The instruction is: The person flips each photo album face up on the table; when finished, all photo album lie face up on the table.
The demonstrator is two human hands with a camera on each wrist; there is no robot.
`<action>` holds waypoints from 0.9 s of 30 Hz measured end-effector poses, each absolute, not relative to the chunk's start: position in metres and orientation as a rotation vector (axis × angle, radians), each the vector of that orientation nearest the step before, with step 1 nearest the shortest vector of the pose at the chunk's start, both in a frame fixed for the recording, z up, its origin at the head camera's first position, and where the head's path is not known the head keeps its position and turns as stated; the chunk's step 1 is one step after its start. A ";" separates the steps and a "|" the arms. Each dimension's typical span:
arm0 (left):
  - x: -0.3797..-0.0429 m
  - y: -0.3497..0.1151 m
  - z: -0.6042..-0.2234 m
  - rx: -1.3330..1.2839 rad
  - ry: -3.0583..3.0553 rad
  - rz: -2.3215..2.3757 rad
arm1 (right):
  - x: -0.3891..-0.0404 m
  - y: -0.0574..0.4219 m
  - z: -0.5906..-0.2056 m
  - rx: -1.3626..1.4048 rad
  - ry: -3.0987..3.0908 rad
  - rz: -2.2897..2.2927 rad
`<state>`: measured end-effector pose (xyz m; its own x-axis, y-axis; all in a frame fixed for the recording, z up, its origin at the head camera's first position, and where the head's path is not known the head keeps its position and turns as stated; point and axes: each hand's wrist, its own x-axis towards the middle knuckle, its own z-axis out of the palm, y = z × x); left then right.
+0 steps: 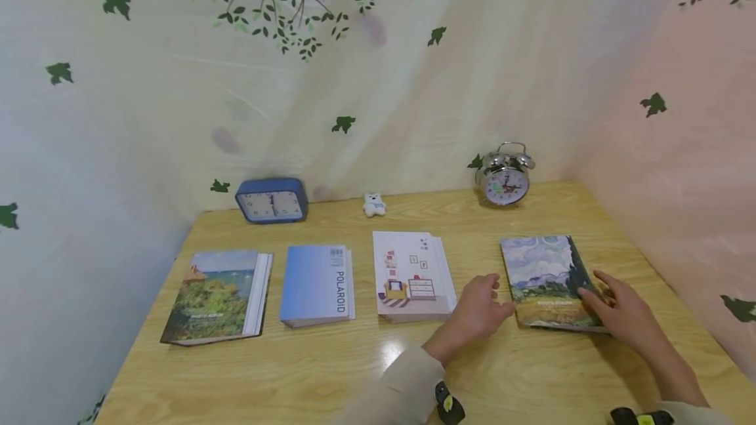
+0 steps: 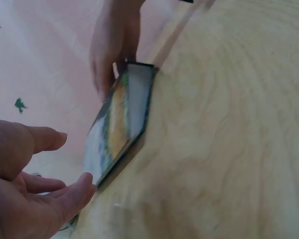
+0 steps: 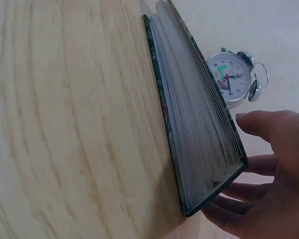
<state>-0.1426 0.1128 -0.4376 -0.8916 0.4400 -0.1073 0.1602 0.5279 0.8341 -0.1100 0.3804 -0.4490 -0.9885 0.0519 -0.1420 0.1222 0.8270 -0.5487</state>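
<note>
A photo album with a painted landscape cover (image 1: pixel 546 281) lies on the wooden table at the right. My right hand (image 1: pixel 627 312) is at its right side, the thumb over the cover and the other fingers along the spine, as the right wrist view shows (image 3: pixel 274 174). Near the album's left edge is my left hand (image 1: pixel 480 310), fingers parted and holding nothing; in the left wrist view (image 2: pixel 37 181) its fingertips are close to the album's corner, and contact is unclear. Just left of that hand lies a white album with drawn furniture (image 1: pixel 410 277).
Farther left are a blue POLAROID album (image 1: pixel 310 287) and an album with a seaside garden cover (image 1: pixel 215 297). Along the back stand a blue clock (image 1: pixel 272 202), a small white bear figure (image 1: pixel 374 205) and a silver twin-bell alarm clock (image 1: pixel 504 179). Patterned cloth hangs behind.
</note>
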 end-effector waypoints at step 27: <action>-0.134 0.153 -0.462 0.621 2.666 0.939 | -0.113 0.397 -0.458 0.234 2.639 -1.438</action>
<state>-0.1338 0.1525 -0.4621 -0.8789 0.4688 -0.0881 0.3100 0.7018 0.6414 -0.1133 0.3969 -0.4579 -0.9799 0.0752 -0.1847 0.1960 0.5346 -0.8221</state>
